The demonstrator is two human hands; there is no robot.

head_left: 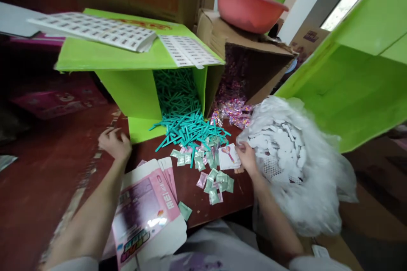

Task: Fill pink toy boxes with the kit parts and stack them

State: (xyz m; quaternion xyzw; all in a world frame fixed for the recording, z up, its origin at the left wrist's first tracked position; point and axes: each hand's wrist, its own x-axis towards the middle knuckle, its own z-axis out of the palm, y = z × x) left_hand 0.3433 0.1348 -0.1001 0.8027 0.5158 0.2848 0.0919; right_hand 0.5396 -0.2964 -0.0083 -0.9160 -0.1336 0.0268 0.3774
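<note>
My right hand (248, 159) pinches the edge of a small white card (229, 156) printed with a pink wand-like picture; other cards seem to lie beneath it. My left hand (115, 143) is empty over the table's left side, its fingers loosely bent and apart. Between the hands, a heap of teal plastic sticks (187, 129) spills from a lime-green box (127, 93). Small green and pink sachets (219, 182) lie in front of the card. Pink flat printed boxes (149, 211) are stacked near my left forearm.
At right stands a clear plastic bag (286, 152) of white pieces. Behind, a cardboard box (254, 63) holds colourful packets (235, 110), with a pink basin (249, 6) on top. Sticker sheets (95, 29) rest on the green box. A large green flap (356, 63) leans in at right.
</note>
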